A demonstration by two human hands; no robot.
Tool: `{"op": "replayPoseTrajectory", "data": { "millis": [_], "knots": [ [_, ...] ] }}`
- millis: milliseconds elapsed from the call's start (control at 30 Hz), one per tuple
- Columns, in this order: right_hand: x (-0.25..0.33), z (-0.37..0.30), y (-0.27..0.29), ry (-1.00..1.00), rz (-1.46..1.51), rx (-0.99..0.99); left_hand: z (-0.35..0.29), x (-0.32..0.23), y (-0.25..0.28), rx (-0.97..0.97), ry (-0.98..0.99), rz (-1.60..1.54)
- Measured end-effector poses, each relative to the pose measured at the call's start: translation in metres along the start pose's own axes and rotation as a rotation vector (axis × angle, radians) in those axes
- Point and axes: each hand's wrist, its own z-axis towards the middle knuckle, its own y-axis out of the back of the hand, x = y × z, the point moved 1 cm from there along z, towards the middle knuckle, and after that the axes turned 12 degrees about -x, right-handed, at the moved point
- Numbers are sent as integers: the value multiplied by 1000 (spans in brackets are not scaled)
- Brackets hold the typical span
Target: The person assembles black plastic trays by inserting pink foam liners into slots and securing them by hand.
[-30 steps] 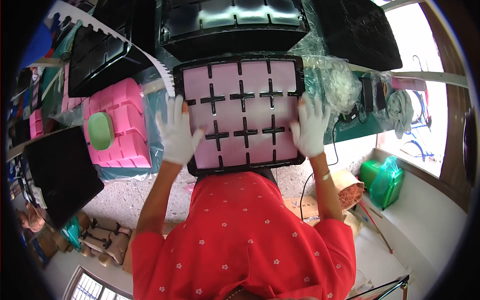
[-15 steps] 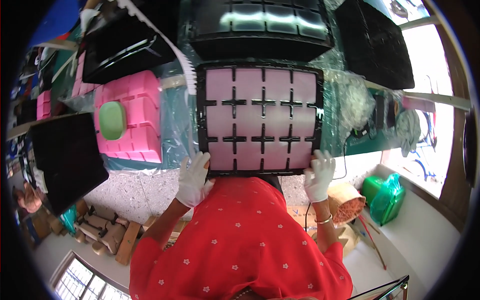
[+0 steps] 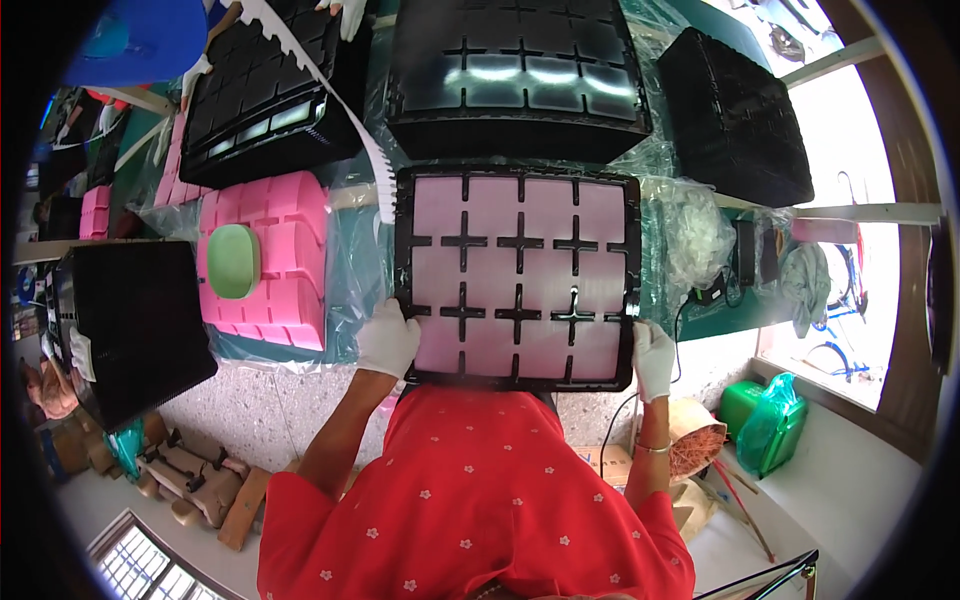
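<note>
The tray (image 3: 517, 275) I hold is a flat black plastic rectangle, its frame and cross-shaped ribs dividing it into a grid of shallow square pockets. A pale pink sheet shows through every pocket, so the squares read pink between black bars. It lies level and face up, long side across me, its far edge just beside a stack of bare black trays, its near edge over my chest. My gloved grip takes its two near corners, one on each side.

I see a glossy black plastic tray (image 3: 517, 275) over matt pink foam, white cloth gloves on my left hand (image 3: 386, 340) and right hand (image 3: 652, 357), crinkled clear plastic sheeting (image 3: 355, 260).
</note>
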Motion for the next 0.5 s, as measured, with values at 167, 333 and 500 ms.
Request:
{"op": "replayPoseTrajectory", "data": {
  "millis": [167,333,500],
  "knots": [
    [28,20,18,-89,587,180,5,-6,28,26,20,-7],
    [43,46,13,441,289,125,13,20,11,48,85,-383],
    [110,56,21,1229,-95,-287,11,34,21,58,74,-616]
  ]
}}
